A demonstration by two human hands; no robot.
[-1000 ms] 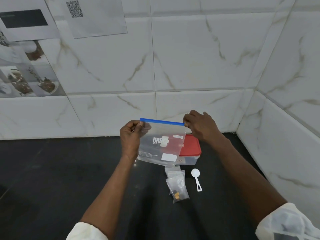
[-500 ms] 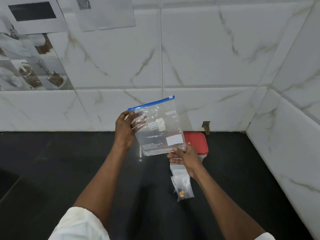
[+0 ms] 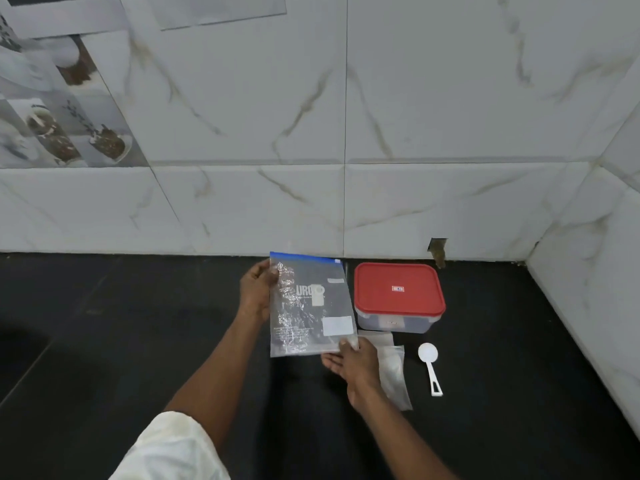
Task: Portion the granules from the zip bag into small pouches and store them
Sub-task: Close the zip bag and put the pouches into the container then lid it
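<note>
The clear zip bag [image 3: 308,306] with a blue seal strip and white lettering lies low over the black counter, left of the box. My left hand [image 3: 258,291] grips its upper left edge. My right hand [image 3: 349,362] holds its lower right corner with fingers spread under it. Small clear pouches [image 3: 393,370] lie on the counter partly under my right hand and wrist. A white plastic scoop [image 3: 429,365] rests to their right. No granules show in the zip bag.
A clear storage box with a red lid [image 3: 398,292] stands shut near the back wall, right of the bag. The black counter [image 3: 138,341] meets white marble tiles at the back and on the right. Pictures hang on the wall at upper left.
The bag has come down from in front of the wall to just above the counter, left of the box. My right hand went from the seal to the bottom corner.
</note>
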